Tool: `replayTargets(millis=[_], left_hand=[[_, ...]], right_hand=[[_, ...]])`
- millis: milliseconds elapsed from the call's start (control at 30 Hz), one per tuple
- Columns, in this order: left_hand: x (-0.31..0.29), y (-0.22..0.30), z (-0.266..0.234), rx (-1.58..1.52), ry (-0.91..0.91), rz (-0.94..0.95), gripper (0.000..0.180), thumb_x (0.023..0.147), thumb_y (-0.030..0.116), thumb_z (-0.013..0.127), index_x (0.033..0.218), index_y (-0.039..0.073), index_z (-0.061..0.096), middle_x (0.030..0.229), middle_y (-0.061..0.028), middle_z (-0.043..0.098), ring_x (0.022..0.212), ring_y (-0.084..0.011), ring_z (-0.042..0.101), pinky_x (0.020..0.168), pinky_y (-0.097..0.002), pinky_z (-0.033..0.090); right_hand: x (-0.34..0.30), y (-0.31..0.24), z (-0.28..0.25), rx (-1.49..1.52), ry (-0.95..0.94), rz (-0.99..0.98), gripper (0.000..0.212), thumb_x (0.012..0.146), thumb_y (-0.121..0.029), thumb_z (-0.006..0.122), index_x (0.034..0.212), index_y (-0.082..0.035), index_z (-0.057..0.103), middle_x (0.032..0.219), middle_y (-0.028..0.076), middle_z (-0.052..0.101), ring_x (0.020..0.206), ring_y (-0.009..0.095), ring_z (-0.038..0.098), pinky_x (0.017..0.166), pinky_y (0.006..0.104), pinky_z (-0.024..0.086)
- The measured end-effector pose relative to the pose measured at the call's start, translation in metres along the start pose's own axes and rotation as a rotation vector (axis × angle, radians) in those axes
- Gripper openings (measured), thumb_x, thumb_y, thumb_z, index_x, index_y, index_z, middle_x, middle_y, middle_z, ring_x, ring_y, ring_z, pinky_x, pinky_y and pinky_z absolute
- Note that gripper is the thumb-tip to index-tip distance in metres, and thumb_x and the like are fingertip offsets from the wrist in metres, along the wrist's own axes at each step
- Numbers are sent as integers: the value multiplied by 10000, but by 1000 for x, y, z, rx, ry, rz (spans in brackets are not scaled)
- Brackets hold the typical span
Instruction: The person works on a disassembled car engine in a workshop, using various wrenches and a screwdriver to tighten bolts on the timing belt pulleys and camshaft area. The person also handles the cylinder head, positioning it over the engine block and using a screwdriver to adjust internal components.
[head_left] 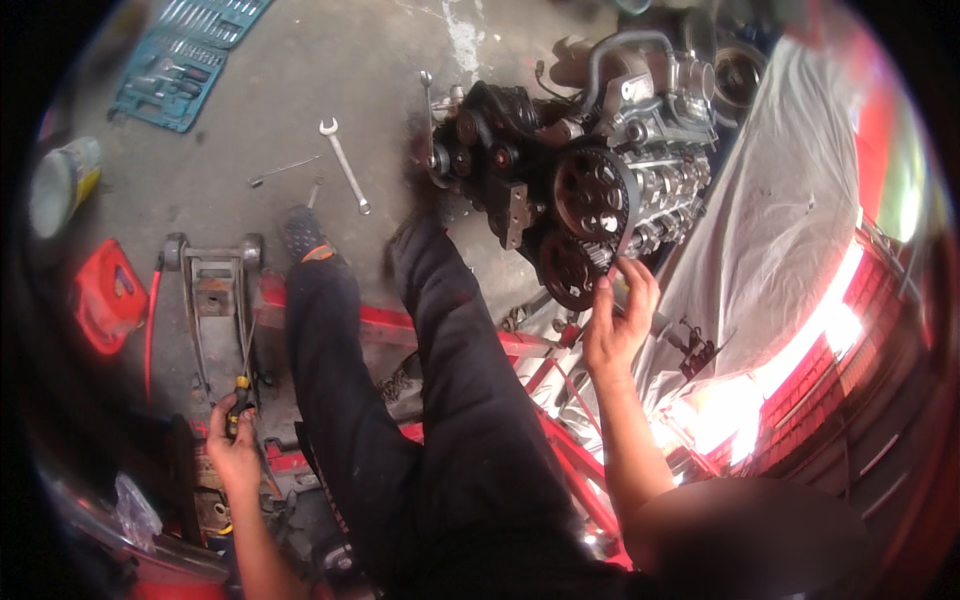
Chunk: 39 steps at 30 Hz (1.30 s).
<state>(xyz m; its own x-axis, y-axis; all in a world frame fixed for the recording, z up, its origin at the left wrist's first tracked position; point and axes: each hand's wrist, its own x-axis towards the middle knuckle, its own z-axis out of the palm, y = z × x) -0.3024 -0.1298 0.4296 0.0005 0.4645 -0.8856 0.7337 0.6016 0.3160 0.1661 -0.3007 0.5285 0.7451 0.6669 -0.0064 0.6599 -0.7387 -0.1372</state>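
My left hand (236, 445) is closed around the yellow and black handle of a screwdriver (241, 388), whose thin shaft points up and away over a floor jack (210, 300). At the engine (510, 150), my right hand (622, 320) has thumb and fingertips pinched on the dark timing belt (628, 235). That belt runs round the upper toothed pulley (588, 195) and down toward the lower pulley (567, 268). Bare camshafts (665, 185) show beside the upper pulley. My fingers hide the piece of belt between them.
On the floor lie a combination wrench (345, 168), a thin rod-like tool (285, 171) and an open teal socket set case (165, 85). A red can (108, 297) and a bucket (62, 190) stand left. Red frame bars (385, 325) cross near my legs; a grey cover (775, 190) hangs right.
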Motion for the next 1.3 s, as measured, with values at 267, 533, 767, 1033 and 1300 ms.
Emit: replayTargets(millis=[267,533,767,1033,1300], left_hand=[[10,0,2,19,-36,-38,290,950,-32,611,1240,-32,632,1071,-82,665,971,-148,592,904,-273,465],[8,-8,16,-21,25,75,282,947,-31,620,1228,-16,639,996,-43,636,784,-92,531,714,-238,447],[-7,0,62,-343,125,10,168,930,-20,658,1073,13,576,934,-32,584,684,-101,532,638,-250,469],[-19,-15,230,-618,10,-96,241,937,132,716,1002,52,498,893,-43,587,696,-123,600,541,-281,519],[103,-26,373,-608,32,-74,210,920,106,722,946,20,532,787,-75,612,721,-154,625,611,-328,502]], right_hand=[[5,8,1,66,13,11,428,928,-37,690,1337,-3,567,1274,148,606,1204,271,581,1039,378,460],[-4,33,11,182,-75,35,433,996,-70,621,1410,1,514,1398,124,520,1215,206,550,1023,335,450],[-1,57,40,302,-115,179,600,1033,-152,567,1546,2,296,1470,171,449,1316,254,473,1133,379,355],[-2,53,50,454,-29,212,627,1007,-172,613,1531,32,334,1477,170,458,1323,258,478,1130,366,365],[0,57,47,759,238,588,564,1042,-313,474,1541,-78,360,1484,187,474,1316,335,509,1106,492,410]])
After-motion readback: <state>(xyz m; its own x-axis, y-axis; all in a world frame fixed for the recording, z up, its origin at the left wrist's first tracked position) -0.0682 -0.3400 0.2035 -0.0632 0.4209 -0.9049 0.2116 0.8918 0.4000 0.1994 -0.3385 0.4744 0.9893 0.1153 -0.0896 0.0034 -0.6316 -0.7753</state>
